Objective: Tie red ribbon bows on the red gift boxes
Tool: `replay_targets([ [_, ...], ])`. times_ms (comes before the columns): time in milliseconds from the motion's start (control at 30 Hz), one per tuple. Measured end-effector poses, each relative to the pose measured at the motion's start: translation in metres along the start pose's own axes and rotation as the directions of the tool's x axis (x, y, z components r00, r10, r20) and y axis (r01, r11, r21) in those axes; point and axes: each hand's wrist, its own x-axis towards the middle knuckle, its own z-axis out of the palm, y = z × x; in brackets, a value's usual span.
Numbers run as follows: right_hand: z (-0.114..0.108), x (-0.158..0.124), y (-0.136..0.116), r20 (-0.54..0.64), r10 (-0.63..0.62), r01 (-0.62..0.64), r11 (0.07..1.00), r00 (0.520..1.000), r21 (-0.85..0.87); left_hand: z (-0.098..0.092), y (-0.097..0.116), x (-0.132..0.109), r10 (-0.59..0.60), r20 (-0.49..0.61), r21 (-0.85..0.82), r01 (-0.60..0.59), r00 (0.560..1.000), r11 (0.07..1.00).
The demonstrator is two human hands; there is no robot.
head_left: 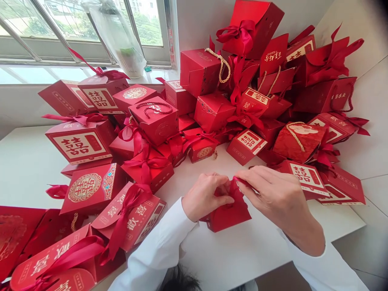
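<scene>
Left hand [206,197]: curled in tight, fingers closed on the red satin ribbon [234,189] at the top of the box;
Right hand [273,194]: thumb and forefinger pinched firmly on that same ribbon, from the other side;
Red gift box [230,216]: sitting on the white table [242,250], right under both hands;
All around: a heap of red double-happiness favour boxes [209,112], with bows and gold rope handles, just beyond the hands;
Far side: a plastic bag [118,36] at the window [145,24];
</scene>
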Motion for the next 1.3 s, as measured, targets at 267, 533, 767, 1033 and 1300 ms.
replay_targets([
  [267,-0.011,-0.024,-0.027,-0.039,-0.187,0.189,0.98,0.982,0.059,0.002,0.003,-0.002,0.042,-0.123,0.001,-0.042,0.992,0.999],
  [533,0.001,-0.06,-0.025,0.1,-0.12,0.118,0.993,0.988,0.028,0.0,0.001,-0.001,0.014,-0.097,0.004,-0.014,0.995,1.0],
  [767,-0.001,-0.055,-0.015,0.123,0.293,-0.317,0.833,0.948,0.454,0.003,0.005,-0.002,0.022,-0.118,0.005,-0.022,0.993,1.0],
  [1033,0.022,-0.031,-0.01,0.537,0.527,-0.725,0.254,0.659,0.64,0.002,0.004,-0.002,0.033,-0.103,0.001,-0.033,0.994,0.999],
  [1300,0.037,-0.041,-0.006,0.547,0.592,-0.712,0.064,0.592,0.7,-0.002,-0.004,0.0,0.049,-0.074,-0.04,-0.053,0.996,0.998],
])
